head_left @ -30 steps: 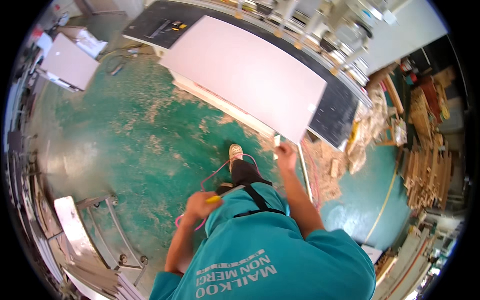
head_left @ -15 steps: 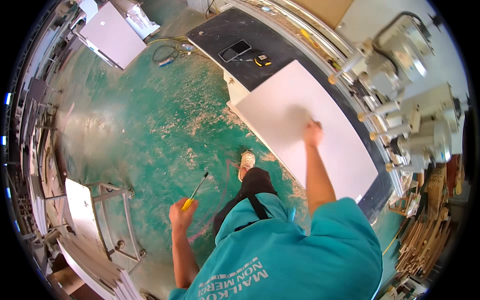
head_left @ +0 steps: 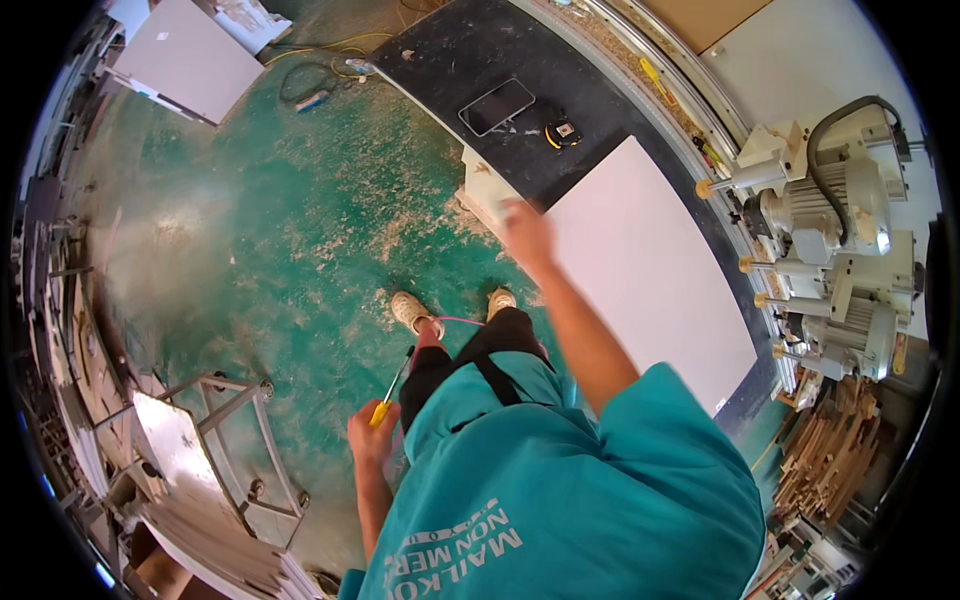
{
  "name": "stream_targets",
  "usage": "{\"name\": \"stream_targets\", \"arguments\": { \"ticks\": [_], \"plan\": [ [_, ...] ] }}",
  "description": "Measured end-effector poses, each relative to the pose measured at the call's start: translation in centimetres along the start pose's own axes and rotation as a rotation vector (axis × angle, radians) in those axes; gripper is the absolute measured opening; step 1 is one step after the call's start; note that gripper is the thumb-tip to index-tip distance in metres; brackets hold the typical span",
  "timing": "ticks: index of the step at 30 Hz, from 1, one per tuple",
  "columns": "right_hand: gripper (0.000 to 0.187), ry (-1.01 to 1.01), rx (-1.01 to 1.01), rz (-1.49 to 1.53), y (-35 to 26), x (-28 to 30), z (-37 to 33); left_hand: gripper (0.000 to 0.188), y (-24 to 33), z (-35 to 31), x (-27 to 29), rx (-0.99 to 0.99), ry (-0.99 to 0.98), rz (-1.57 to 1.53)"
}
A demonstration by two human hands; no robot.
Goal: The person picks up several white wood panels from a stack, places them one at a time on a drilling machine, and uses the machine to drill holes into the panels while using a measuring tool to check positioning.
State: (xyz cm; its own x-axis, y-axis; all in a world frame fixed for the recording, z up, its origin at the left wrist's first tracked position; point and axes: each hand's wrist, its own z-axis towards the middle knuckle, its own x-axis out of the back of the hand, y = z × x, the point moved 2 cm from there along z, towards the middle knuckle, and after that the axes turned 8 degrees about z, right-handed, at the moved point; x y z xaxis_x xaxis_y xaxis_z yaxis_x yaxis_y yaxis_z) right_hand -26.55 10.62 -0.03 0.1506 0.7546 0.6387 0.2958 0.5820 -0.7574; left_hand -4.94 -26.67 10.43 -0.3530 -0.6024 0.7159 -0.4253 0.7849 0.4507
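Note:
My left hand is wrapped round the yellow handle of a screwdriver, held low at my left side with its shaft pointing up and away. My right hand hangs over the left edge of a large white panel, close to its far left corner. Motion smears its fingers, so I cannot make out whether it holds anything. The panel lies flat on a black-topped bench. Beyond the panel, a phone and a yellow-and-black tape measure rest on the black top.
Machine motors jut out along the bench's right side. A wheeled metal frame stands at the left. Sawdust and chips cover parts of the green floor. A cable lies near another white panel at the far left.
My right hand has swept left from the panel's middle to its left edge. My left hand keeps the screwdriver, its shaft now nearer my leg. Both shoes now show.

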Motion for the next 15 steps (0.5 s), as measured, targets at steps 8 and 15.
{"name": "stream_targets", "arguments": {
  "ticks": [8, 15],
  "plan": [
    [0.018, 0.208, 0.18, -0.302, 8.6, -2.1, -5.4, 0.037, 3.0, 11.7, 8.8, -0.234, -0.045, 0.195],
    [0.015, -0.264, 0.236, -0.438, -1.8, -7.7, -10.1, 0.036, 8.0, 16.8, 10.2, -0.484, -0.027, 0.242]
  ]
}}
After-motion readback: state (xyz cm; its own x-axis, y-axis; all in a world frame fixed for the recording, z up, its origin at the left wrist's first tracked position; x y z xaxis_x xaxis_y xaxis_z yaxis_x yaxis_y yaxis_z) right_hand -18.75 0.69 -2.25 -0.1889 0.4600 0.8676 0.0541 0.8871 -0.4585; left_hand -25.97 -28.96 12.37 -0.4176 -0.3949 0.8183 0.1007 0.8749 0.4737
